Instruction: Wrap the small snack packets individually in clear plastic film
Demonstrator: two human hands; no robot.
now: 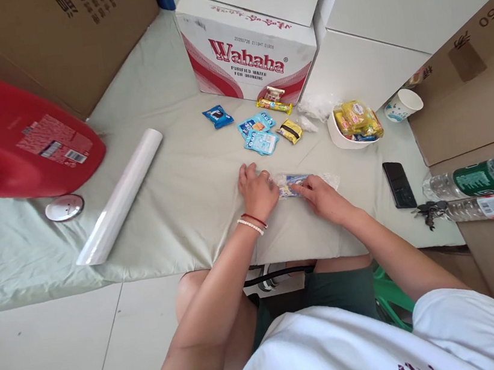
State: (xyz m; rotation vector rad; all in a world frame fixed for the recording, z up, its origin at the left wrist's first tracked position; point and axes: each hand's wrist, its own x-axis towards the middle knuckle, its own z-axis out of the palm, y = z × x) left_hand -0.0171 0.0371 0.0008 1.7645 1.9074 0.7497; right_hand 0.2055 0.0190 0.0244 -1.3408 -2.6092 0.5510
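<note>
Nearest the camera, a white T-shirt with purple lettering; beyond, over the near edge of the cloth-covered worktop, 2 bare forearms. Between the hands, close to that edge: a blue-printed packet in clear plastic, flat on the pale cloth.

Seemingly pinching the packet's right part with the right hand, thumb laid over the top. Resting the left hand at the packet's left end, fingers bent down; cannot tell from above whether gripping the plastic or only touching.

By the look, partway through handling this 1 packet. Done, as far as visible: packet placed flat within reach of both hands, with plastic around the print. Probably left: the loose, crinkled plastic beyond the right hand, not yet smooth or tucked in. Impossible to tell whether sealed or open.

Untouched behind the hands: overlapping light-blue pouches, a yellow packet with a black band, a dark-blue packet and a yellow bar. Farther right, a white tub full of mostly yellow packets. Well apart on the left, a white roll, also untouched.
</note>
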